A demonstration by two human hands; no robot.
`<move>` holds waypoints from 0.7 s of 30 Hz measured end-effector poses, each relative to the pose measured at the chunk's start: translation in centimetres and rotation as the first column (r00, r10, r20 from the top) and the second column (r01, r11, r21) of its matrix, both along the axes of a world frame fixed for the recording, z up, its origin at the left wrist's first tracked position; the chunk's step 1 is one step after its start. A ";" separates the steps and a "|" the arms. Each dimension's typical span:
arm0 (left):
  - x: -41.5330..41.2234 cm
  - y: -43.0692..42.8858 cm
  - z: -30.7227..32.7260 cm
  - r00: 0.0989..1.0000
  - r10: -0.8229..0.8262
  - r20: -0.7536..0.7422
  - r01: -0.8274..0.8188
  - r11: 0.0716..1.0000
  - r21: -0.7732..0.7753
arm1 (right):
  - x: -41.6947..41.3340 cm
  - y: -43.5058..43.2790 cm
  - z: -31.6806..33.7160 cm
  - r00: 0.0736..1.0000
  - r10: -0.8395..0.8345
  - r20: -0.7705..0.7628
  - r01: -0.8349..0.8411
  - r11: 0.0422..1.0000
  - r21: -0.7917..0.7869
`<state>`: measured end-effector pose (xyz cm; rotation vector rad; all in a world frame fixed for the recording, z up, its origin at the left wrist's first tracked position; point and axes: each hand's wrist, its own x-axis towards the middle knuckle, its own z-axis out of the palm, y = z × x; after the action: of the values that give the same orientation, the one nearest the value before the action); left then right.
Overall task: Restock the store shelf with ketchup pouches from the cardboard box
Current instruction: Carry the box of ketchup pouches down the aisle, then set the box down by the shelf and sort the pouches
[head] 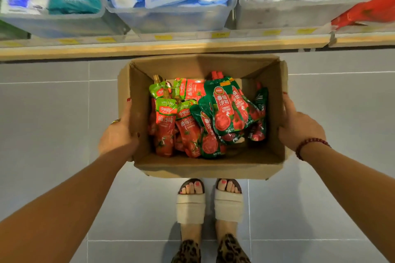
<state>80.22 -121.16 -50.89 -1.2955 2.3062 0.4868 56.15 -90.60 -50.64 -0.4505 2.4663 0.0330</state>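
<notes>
An open cardboard box [201, 167] is held above the grey floor, in front of the store shelf [162, 49]. Inside lie several ketchup pouches [224, 111], red with green tops and spouts, piled loosely. My left hand [119, 132] grips the box's left wall, thumb over the rim and inside. My right hand [299, 126] lies flat against the outside of the right wall with its fingers straight; a red bead bracelet is on that wrist.
The shelf carries clear plastic bins [171, 19] holding blue, white and teal bags, with red packs [367, 6] at the far right. Yellow price tags line the shelf edge. My sandalled feet [210, 200] stand on grey tiles just below the box.
</notes>
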 end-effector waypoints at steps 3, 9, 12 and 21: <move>-1.3 0.2 2.8 0.999 -0.027 -0.035 0.026 0.999 -0.029 | -1.2 -1.1 3.2 0.998 0.058 -0.027 -0.057 0.998 0.014; -7.6 2.6 6.0 0.967 0.076 -0.243 -0.011 0.966 0.257 | -3.0 -4.1 7.4 0.990 0.138 -0.021 -0.139 0.990 -0.033; -9.8 5.1 4.8 0.953 0.075 -0.293 0.045 0.923 0.383 | -3.0 -4.4 6.6 0.983 0.175 -0.051 -0.178 0.982 -0.062; -11.6 9.9 -5.1 0.899 0.139 -0.414 0.112 0.843 0.525 | -1.7 -1.4 -2.8 0.970 0.134 -0.203 -0.156 0.983 -0.098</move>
<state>68.62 -111.26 -56.04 -0.9818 2.2317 1.4500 54.49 -92.04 -53.44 -0.7072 2.6317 -0.0032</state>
